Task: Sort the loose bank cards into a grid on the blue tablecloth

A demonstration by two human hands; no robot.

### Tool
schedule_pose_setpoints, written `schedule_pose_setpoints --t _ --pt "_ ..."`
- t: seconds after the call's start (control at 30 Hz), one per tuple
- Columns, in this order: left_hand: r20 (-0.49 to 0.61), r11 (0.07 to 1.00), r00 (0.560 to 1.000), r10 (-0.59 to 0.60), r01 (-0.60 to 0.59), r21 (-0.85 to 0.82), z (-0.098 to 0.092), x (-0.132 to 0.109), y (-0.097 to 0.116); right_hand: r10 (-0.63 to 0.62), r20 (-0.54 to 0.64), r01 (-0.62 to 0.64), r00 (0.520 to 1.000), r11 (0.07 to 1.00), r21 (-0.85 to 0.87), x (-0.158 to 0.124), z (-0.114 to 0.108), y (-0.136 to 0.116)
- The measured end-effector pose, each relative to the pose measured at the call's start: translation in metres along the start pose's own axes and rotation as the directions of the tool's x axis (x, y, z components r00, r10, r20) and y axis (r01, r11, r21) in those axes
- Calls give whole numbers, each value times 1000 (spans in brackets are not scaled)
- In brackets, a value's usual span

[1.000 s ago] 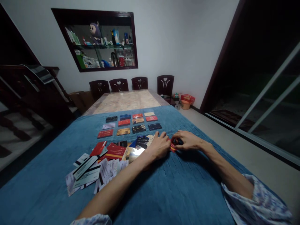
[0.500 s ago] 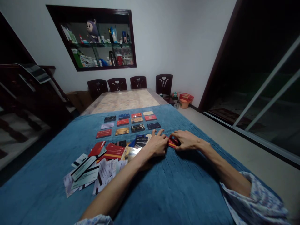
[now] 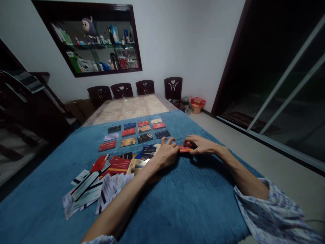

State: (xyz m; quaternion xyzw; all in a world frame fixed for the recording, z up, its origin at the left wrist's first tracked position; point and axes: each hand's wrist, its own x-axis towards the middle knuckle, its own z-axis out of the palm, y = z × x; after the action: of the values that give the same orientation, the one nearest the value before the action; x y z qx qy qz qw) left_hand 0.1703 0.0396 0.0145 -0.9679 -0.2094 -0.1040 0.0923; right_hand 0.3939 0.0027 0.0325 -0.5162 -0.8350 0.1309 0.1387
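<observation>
My left hand (image 3: pixel 166 153) and my right hand (image 3: pixel 200 144) meet over a red card (image 3: pixel 185 148) that lies flat on the blue cloth (image 3: pixel 182 200). Both hands pinch the card at its ends, fingers curled on it. Just left of my left hand lies a loose heap of cards (image 3: pixel 119 166), red, dark and gold. Further left, white cards with black stripes (image 3: pixel 86 189) are scattered. Beyond the hands, cards are laid out in neat rows (image 3: pixel 134 132).
The cloth covers the near end of a long table with a marble top (image 3: pixel 129 108). Several dark chairs (image 3: pixel 144 87) stand at its far end. A wall niche with shelves (image 3: pixel 93 40) hangs above. A glass sliding door (image 3: pixel 284 95) is at the right.
The red card, held up at a tilt between both hands, now lies flat on the cloth. My view has shifted right, so the scene sits further left in the picture.
</observation>
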Motion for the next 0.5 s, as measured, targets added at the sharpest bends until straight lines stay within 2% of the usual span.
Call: schedule_pose_setpoints --t 0.1,0.2,0.5 --pt "-63 999 997 -44 42 -35 -4 3 -2 3 9 -4 1000 997 75 -1 -2 1" --pt "-104 991 988 -110 102 -81 -7 3 -5 -2 -34 5 999 996 86 -1 0 0" --pt "-45 947 972 -231 214 -238 -9 1 -12 -60 -196 69 979 997 39 3 7 1"
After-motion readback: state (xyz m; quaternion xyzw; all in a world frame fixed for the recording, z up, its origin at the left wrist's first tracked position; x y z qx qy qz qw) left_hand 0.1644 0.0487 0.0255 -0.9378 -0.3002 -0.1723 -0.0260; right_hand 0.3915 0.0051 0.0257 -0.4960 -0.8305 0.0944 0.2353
